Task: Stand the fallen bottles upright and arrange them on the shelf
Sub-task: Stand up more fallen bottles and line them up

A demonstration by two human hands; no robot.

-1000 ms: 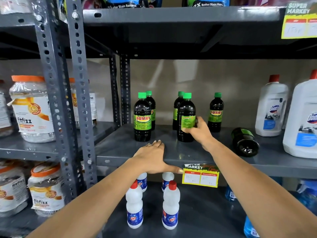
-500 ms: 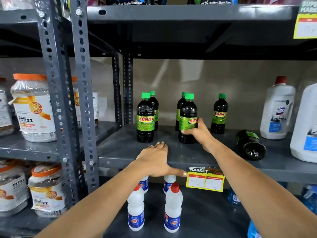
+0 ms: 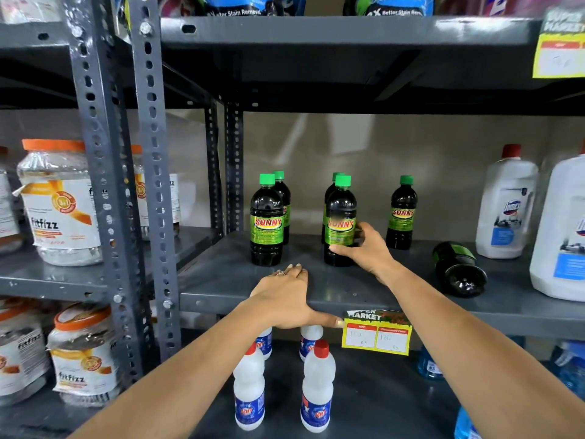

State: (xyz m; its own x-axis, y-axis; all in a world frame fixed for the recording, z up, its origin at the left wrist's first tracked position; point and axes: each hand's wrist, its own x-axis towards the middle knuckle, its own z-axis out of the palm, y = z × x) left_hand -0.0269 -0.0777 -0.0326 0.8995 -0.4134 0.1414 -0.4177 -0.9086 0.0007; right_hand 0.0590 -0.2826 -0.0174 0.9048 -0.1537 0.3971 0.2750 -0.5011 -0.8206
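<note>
Several dark Sunny bottles with green caps stand upright on the grey middle shelf (image 3: 221, 280). My right hand (image 3: 364, 248) grips the lower part of the front middle bottle (image 3: 340, 217), whose label faces me. Another upright bottle (image 3: 267, 220) stands to its left, and one (image 3: 402, 213) further back on the right. One dark bottle (image 3: 459, 270) lies on its side to the right, base towards me. My left hand (image 3: 285, 299) rests flat on the shelf's front edge, fingers together, thumb under the lip, holding nothing.
White Domex bottles (image 3: 506, 204) stand at the shelf's right end. Small white bottles with red caps (image 3: 316, 388) stand on the shelf below. Fitfizz jars (image 3: 60, 204) fill the left rack behind perforated uprights (image 3: 152, 185). A yellow price tag (image 3: 376, 335) hangs on the shelf edge.
My right hand has turned the front middle bottle so that its Sunny label now faces forward. My left hand has stayed on the shelf edge.
</note>
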